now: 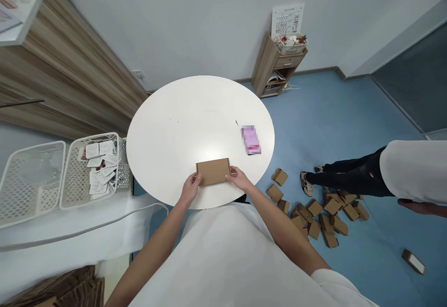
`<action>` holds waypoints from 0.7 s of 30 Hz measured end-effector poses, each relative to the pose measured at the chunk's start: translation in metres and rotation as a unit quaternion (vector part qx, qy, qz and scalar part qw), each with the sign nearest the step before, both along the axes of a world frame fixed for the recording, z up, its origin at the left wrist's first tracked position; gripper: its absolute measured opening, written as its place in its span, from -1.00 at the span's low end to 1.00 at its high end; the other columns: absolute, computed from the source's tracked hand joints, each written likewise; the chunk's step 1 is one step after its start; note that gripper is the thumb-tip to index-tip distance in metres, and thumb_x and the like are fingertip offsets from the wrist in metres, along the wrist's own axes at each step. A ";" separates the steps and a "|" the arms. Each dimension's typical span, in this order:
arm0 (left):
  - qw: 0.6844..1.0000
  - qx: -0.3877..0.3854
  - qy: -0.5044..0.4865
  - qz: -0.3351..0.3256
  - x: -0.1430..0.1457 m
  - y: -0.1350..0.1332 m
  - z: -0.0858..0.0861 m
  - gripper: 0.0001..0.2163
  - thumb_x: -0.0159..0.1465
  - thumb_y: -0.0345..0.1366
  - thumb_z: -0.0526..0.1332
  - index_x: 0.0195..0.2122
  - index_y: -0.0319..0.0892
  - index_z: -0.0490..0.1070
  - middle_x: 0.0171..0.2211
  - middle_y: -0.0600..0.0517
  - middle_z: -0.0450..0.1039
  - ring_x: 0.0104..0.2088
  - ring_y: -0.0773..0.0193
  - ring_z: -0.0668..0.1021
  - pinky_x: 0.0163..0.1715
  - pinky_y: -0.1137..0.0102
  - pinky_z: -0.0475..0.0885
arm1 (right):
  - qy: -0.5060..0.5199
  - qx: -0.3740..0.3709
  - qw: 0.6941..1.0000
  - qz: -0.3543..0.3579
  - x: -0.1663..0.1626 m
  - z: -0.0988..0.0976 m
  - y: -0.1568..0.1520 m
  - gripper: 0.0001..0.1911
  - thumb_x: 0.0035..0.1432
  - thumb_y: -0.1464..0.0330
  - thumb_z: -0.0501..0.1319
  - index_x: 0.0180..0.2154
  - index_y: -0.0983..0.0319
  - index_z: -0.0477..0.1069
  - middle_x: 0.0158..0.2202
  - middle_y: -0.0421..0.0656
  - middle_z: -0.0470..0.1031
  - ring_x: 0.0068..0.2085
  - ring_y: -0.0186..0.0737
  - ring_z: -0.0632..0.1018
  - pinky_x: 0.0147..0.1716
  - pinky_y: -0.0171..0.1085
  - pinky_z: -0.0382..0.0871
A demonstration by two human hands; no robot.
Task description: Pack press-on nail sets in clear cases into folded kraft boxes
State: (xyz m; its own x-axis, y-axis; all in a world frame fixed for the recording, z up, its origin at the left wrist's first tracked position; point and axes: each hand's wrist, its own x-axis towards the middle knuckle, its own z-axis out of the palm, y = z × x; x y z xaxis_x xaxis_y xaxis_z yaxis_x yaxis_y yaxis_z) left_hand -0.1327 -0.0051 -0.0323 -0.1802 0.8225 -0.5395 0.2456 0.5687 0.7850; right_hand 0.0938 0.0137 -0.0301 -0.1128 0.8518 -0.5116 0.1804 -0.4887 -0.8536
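Observation:
A small brown cardboard box (213, 172) is held level at the near edge of the round white table (167, 134). My left hand (191, 187) grips its left end, thumb on top. On the opposite end, my right hand (239, 178) has closed its fingers around the corner. The box looks folded shut, and its underside is hidden. Further right on the table lies a pink-purple item (251, 139), blurred into blocks, with a tiny dark object (237, 123) just beyond it.
Many cardboard boxes (328, 223) lie on the blue floor to the right, near a standing person (363, 172). At left are white baskets (91, 200), one with packets. Flattened cardboard (70, 290) is stacked lower left. A small cabinet (267, 67) stands by the wall.

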 end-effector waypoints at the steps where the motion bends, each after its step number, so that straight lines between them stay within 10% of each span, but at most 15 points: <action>1: 1.000 0.002 0.002 0.002 0.005 0.000 0.002 -0.45 0.12 0.09 0.04 0.01 -0.20 0.23 -0.08 -0.14 0.34 -0.13 0.16 0.43 -0.24 0.34 0.35 | 0.026 0.004 1.000 0.013 0.004 0.000 0.000 -0.41 -0.16 0.25 0.29 -0.02 0.16 0.27 -0.08 -0.09 0.38 -0.19 -0.23 0.47 -0.21 -0.24 0.36; 8: 0.997 0.050 0.033 -0.049 0.067 -0.005 0.019 -0.48 0.12 0.06 0.06 -0.01 -0.19 0.27 -0.10 -0.13 0.37 -0.18 0.18 0.45 -0.24 0.32 0.36 | 0.007 -0.019 0.998 -0.057 0.064 -0.012 -0.029 -0.36 -0.16 0.23 0.29 0.01 0.15 0.19 -0.19 -0.13 0.41 -0.34 -0.28 0.51 -0.28 -0.21 0.39; 21: 0.928 0.074 -0.063 -0.359 0.249 0.003 0.024 -0.57 0.10 -0.01 0.13 -0.08 -0.15 0.37 -0.24 -0.06 0.40 -0.15 0.14 0.40 -0.11 0.26 0.31 | -0.137 -0.006 0.936 -0.324 0.227 -0.009 -0.123 -0.45 -0.09 0.09 0.18 -0.06 0.19 0.30 -0.25 -0.11 0.44 -0.23 -0.14 0.48 -0.26 -0.24 0.35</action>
State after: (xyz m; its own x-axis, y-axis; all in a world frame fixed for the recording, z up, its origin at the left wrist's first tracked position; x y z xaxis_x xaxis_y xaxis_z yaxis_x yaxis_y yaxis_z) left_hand 0.1163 -0.0021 -0.0080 0.4994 0.7729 -0.3914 0.4209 0.1785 0.8894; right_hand 0.3203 -0.1093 -0.0390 0.5625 0.6901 -0.4555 0.0539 -0.5803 -0.8126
